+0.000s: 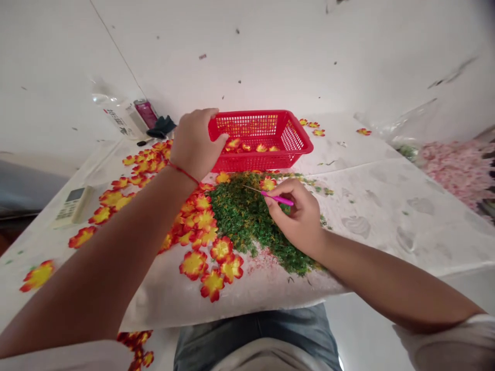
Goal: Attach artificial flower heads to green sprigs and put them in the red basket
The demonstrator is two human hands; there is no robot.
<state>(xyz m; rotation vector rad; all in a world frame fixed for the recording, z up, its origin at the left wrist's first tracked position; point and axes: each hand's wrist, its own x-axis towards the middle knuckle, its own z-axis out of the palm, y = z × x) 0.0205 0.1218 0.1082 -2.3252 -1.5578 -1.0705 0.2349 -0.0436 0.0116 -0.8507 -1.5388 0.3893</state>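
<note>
My left hand [197, 139] is closed on the left end of a red plastic basket [259, 164], its thumb over the rim. Several red-and-yellow artificial flowers [262, 148] lie inside the basket. My right hand [297, 211] pinches a pink-handled needle [284, 199], its thin metal tip pointing left above a heap of small green plastic sprigs [247, 211]. Flat red-and-yellow flower pieces [204, 219] spread over the table left of the heap, partly hidden by my left forearm. Whether the basket rests on the table or is slightly lifted, I cannot tell.
A white-covered table [371, 206] stands against a white wall. On its left are a remote control [72, 203], a plastic bottle [119, 118], a purple can [146, 112] and a dark cloth [161, 127]. Pink flowers [458, 167] fill the right edge. More flower pieces [135, 350] lie below the table edge.
</note>
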